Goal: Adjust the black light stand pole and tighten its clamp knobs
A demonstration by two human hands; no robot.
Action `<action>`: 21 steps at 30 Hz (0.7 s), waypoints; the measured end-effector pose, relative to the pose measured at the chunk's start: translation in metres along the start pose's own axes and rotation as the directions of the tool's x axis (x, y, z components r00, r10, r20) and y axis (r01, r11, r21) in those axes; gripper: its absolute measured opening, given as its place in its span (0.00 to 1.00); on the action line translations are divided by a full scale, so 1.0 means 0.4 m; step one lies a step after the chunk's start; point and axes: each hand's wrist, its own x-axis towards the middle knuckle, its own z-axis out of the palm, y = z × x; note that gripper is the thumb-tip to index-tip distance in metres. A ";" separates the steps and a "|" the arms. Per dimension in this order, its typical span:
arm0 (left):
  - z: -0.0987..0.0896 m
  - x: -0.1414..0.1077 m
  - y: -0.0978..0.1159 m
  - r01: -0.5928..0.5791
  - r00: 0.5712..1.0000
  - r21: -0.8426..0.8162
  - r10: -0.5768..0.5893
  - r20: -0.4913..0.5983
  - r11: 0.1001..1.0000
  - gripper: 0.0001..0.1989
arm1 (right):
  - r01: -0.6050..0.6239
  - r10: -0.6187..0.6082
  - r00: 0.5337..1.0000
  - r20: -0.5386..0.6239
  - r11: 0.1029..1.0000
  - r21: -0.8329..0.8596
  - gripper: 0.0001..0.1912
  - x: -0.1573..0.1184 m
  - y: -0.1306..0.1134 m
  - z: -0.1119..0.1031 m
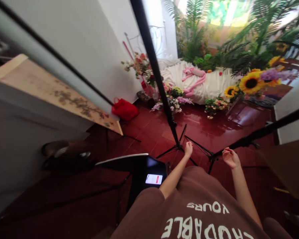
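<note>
Neither grip holds anything, as far as I can see from the head view. Left hand [188, 148], just right of centre, has its fingers curled loosely inward, and it hangs right at the foot of the black tripod stand [161, 86] whose pole runs from top centre down to its spread legs; I cannot tell whether the knuckles touch a leg or only sit in front of it. Right hand [230, 157], further right at the same height, is half open, palm turned up, fingers bent, close to the lower end of a second stand [264, 131] that slants in from the right edge. I cannot tell whether it touches that pole either.

Nearest the camera, along the bottom edge, I see a brown shirt [196, 205] with white lettering. Just left of it stands a black chair [139, 166] with a phone [153, 179] lying on the seat, its screen lit. All of this sits on a glossy dark red floor [214, 126].

Further off, left of centre, a red bag [124, 109] lies by the white wall [89, 43], and a long wooden board [52, 91] leans across the left side. Beyond the stands, flower bunches [175, 99] are grouped on the floor before a white bed [204, 83] with a pink plush toy [194, 78] on it. Sunflowers [250, 83] and green palms [259, 36] fill the upper right.
</note>
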 end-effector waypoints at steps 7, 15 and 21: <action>0.256 -0.087 0.156 -0.231 0.769 -0.174 0.289 0.570 0.957 0.15 | 0.308 -0.326 0.945 0.003 0.887 -0.344 0.08 -0.134 -0.075 -0.017; 0.439 -0.227 0.382 -0.516 0.368 -0.418 0.634 0.680 0.748 0.26 | 0.371 -0.627 0.747 -0.223 0.671 -0.642 0.23 -0.143 -0.227 -0.015; 0.477 -0.245 0.402 -0.552 0.419 -0.315 0.584 0.695 0.772 0.21 | 0.380 -0.588 0.809 -0.019 0.547 -0.746 0.27 -0.144 -0.287 -0.038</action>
